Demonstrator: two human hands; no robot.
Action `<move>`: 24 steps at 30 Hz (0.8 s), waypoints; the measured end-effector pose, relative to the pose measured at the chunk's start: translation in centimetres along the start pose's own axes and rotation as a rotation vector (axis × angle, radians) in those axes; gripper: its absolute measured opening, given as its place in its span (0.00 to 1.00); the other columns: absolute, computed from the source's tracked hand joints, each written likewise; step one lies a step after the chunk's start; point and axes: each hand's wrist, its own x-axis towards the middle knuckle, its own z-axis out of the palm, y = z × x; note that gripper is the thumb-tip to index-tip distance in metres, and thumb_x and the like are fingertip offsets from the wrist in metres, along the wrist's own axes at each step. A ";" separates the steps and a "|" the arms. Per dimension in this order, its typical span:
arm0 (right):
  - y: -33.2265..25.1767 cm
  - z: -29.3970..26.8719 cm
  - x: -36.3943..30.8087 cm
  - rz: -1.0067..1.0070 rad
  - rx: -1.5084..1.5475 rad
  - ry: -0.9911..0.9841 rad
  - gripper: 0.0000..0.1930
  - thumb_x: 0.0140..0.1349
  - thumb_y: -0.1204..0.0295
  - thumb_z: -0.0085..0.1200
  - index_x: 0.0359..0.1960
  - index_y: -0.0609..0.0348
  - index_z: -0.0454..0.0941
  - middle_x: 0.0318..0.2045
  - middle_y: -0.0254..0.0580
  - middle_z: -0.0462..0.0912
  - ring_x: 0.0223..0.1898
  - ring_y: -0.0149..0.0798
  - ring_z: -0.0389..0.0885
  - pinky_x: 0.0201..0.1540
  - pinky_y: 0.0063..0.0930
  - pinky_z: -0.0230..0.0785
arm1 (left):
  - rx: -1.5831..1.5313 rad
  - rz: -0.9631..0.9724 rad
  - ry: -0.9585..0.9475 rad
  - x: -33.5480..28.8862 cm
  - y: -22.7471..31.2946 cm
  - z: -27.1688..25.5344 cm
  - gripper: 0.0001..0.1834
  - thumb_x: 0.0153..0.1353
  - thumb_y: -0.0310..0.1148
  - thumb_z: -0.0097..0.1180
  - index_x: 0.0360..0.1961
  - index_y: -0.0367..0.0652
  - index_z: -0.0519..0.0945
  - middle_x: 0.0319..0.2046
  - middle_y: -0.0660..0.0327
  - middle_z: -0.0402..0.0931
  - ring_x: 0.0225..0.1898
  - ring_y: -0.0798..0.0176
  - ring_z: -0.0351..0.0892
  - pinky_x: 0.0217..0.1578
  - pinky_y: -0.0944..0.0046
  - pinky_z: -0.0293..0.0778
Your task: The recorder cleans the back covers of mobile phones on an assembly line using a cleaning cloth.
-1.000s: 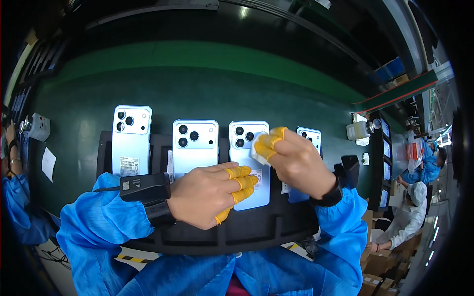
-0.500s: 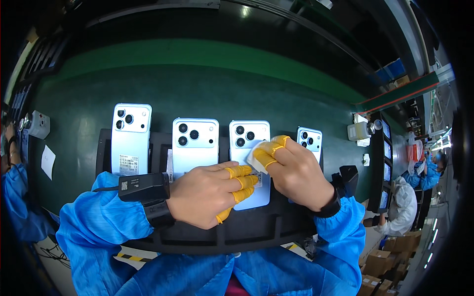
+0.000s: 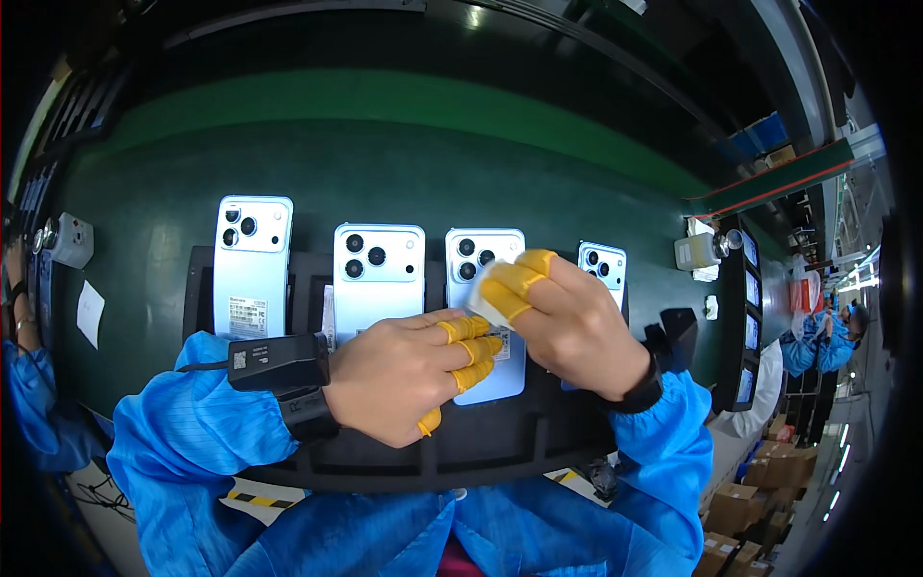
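Note:
Four-camera-free wording aside, a row of light blue smartphones lies back side up on a black tray [image 3: 471, 452]. My left hand [image 3: 385, 377], in yellow finger cots, lies flat with its fingertips on the third smartphone [image 3: 495, 383]. Its palm covers the lower part of the second smartphone [image 3: 385, 296]. A folded white wiping cloth [image 3: 488, 302] is pinched in my right hand [image 3: 577, 327], over the third phone just below its cameras. Farther left rests a smartphone [image 3: 250, 279] with a printed label. The rightmost smartphone [image 3: 611, 273] is partly hidden by my right hand.
A white bottle [image 3: 73, 240] and a paper slip [image 3: 89, 313] are at the left of the green table [image 3: 404, 163]. Another bottle [image 3: 694, 252] stands at the right, beside a rack of phones [image 3: 752, 322]. Co-workers' blue sleeves [image 3: 43, 404] show at both sides.
My right hand has moved slightly up and left with the wiping cloth, nearer the third phone's cameras. The left hand stays on that phone.

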 end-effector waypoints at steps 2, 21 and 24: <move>-0.2 1.0 1.4 -0.007 0.047 0.040 0.08 0.36 0.77 0.62 0.23 0.62 0.81 0.27 0.40 0.76 0.34 0.40 0.76 0.39 0.31 0.75 | -0.019 0.001 -0.069 0.1 0.0 -0.2 0.32 0.33 0.32 0.62 0.48 0.41 0.82 0.43 0.55 0.80 0.53 0.51 0.77 0.53 0.60 0.75; -1.2 2.1 0.7 0.019 0.088 0.028 0.11 0.35 0.79 0.60 0.26 0.65 0.81 0.33 0.44 0.79 0.36 0.45 0.78 0.39 0.33 0.76 | -0.019 0.011 -0.037 -0.1 0.0 0.1 0.26 0.36 0.30 0.61 0.44 0.40 0.84 0.41 0.55 0.81 0.49 0.51 0.78 0.52 0.61 0.75; -1.1 1.1 0.1 0.019 0.085 0.000 0.10 0.35 0.79 0.60 0.25 0.65 0.81 0.32 0.45 0.79 0.35 0.45 0.78 0.38 0.34 0.75 | 0.050 0.017 -0.039 -0.1 0.1 0.0 0.27 0.37 0.29 0.60 0.45 0.40 0.83 0.42 0.55 0.80 0.52 0.50 0.77 0.54 0.59 0.74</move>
